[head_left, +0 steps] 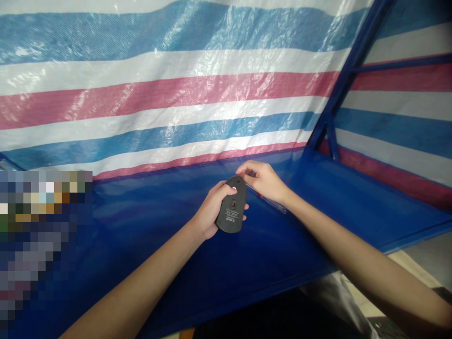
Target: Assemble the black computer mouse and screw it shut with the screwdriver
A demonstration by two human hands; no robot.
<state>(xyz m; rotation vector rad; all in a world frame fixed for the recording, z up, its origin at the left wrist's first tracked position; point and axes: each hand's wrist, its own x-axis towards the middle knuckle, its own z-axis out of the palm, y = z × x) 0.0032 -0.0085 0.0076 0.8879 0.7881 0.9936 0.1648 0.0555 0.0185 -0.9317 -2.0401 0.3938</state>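
A black computer mouse (231, 217) is turned so that its underside faces me, with a sensor window and small printed text showing. My left hand (212, 207) is closed around it, the thumb lying across the underside near a small white spot. At the far end of the mouse, my right hand (264, 179) has its thumb and forefinger drawn together. Whatever those fingertips hold, if anything, is too small to make out. Beneath the right hand lies a thin, clear object with a bit of red (270, 201), partly covered by the hand.
Both hands are above a blue table (169, 263). Behind it hangs a striped plastic sheet (176, 94) in blue, white and red. A blue metal post (348, 73) slants up at the right. The left side holds a pixelated, unreadable patch.
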